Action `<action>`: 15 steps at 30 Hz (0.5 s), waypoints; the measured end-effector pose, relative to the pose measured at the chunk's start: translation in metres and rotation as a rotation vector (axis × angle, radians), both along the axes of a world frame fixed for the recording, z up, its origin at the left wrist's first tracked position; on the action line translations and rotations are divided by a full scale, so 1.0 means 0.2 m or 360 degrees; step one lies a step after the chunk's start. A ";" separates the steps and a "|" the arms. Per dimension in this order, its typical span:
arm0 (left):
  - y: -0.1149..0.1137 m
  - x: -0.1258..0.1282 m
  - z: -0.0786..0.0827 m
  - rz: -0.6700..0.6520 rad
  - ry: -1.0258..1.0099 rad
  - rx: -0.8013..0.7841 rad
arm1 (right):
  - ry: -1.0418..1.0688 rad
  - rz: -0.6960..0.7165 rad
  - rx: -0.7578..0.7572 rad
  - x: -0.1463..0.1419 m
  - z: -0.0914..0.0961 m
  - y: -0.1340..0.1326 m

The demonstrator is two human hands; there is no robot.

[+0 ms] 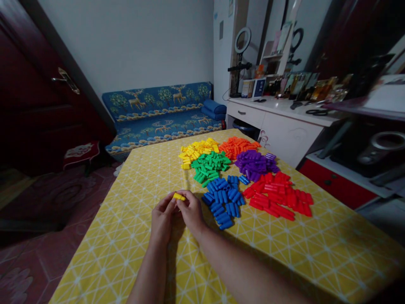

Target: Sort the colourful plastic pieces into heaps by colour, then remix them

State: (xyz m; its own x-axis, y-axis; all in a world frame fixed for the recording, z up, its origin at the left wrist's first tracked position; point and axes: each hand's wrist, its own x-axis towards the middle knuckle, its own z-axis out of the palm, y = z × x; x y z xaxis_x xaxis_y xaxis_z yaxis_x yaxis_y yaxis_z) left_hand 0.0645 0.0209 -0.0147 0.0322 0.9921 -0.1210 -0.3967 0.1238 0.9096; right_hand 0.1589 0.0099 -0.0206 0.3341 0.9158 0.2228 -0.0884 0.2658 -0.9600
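My left hand [162,217] and my right hand [191,210] meet over the yellow patterned tablecloth [133,190], fingertips pinched together on a small yellow plastic piece [179,196]. Just right of my hands lies a blue pile [223,198] of similar pieces. Beyond it are a red pile [278,194], a green pile [210,166], a purple pile [255,162], a yellow pile [198,151] and an orange pile [238,145].
A blue patterned sofa [161,112] stands behind the table. At the right is a white dresser [284,122] with bottles and a ring light [242,40]. A dark door [34,97] is on the left, and a speaker [379,147] sits at the far right.
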 end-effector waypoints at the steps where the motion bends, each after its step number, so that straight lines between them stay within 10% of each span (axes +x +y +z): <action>1: 0.00 0.00 0.00 0.0002 -0.0001 -0.0001 | 0.0002 -0.0007 0.0003 0.00 0.00 0.00; 15: 0.00 0.02 0.01 0.0176 0.0243 0.0171 | 0.0217 -0.0026 -0.0142 0.01 0.02 0.00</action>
State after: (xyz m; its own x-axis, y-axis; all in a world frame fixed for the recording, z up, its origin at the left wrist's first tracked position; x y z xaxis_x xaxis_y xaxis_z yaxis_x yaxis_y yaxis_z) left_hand 0.0692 0.0201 -0.0121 -0.0882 0.9961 -0.0096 -0.2590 -0.0137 0.9658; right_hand 0.1612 0.0094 -0.0167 0.3704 0.9243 0.0922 -0.2158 0.1822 -0.9593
